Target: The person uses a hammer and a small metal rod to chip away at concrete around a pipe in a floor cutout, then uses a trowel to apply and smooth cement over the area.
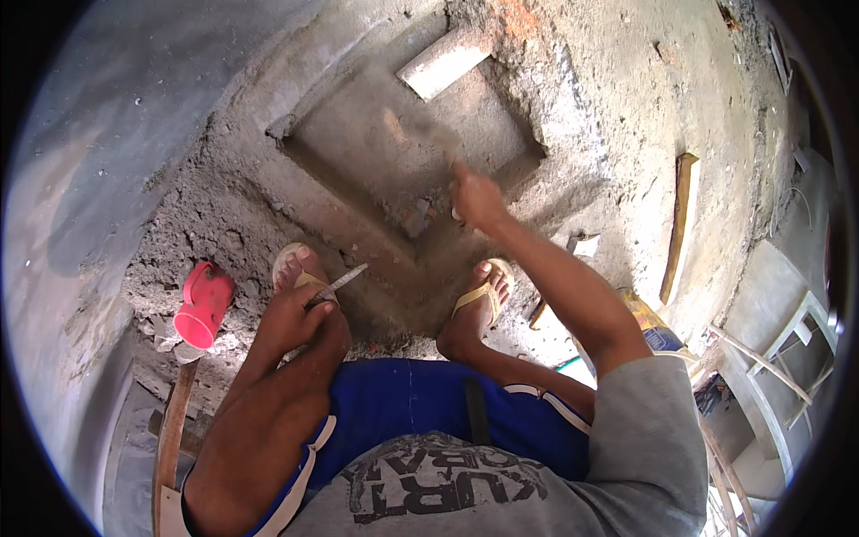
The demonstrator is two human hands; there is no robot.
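A square, cement-lined pit (358,143) lies in front of my feet, its near corner pointing between them. Over the pit, my right hand (479,199) is closed, with the index finger forward. Motion blur ahead of the fingers hides what it grips. My left hand (300,318) rests by my left knee, wrapped round a thin, pale, strip-like tool (344,278) that sticks out toward the pit. A short pale pipe (447,63) projects over the pit's far edge. A small greyish patch (418,217) shows at the pit's near corner.
A red plastic mug (204,304) lies tipped on rubble to the left, near an upright wooden stick (174,430). At right are a wooden batten (680,228), a yellow and blue bag (660,333) and a pale frame (796,349). A plastered wall (116,116) rises at left.
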